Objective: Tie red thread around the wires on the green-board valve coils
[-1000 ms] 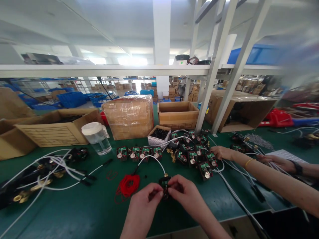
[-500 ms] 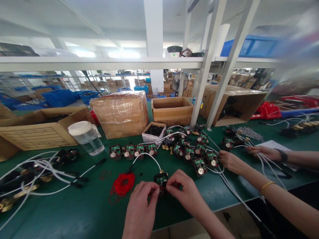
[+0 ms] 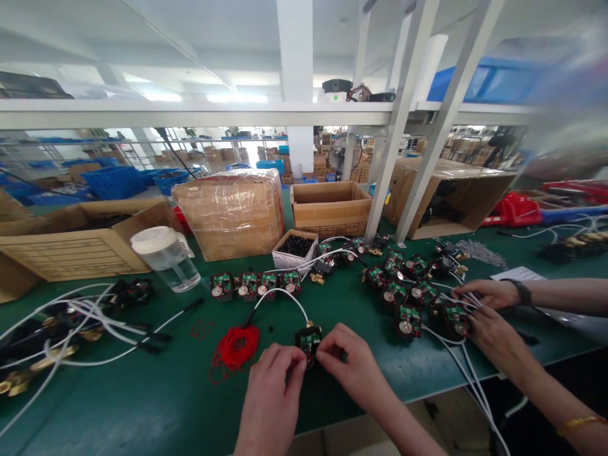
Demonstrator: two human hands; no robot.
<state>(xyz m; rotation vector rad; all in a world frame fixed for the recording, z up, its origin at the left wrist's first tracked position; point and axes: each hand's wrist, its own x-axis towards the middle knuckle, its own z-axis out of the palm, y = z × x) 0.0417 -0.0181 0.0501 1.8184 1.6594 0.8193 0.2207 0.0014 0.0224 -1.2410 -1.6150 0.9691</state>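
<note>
Left hand (image 3: 274,383) and right hand (image 3: 351,366) both have thumb and forefinger pinched closed at the near side of the unit (image 3: 310,340), which sits just right of the red coil (image 3: 239,345). My fingertips cover the spot, so I can't tell whether I grip fine wires or the casing. White cable (image 3: 287,291) arches from the unit's far end back to just behind the coil.

What has changed is well to the right of the coil: the pile of units (image 3: 407,322) has slid further off, and a co-worker's two hands (image 3: 491,330) have come together over it. My own pinch and unit look much the same as half a second ago, so I judge my finger work undisturbed, with more elbow room. Behind the coil, the row of four units (image 3: 266,285) stays put.
</note>
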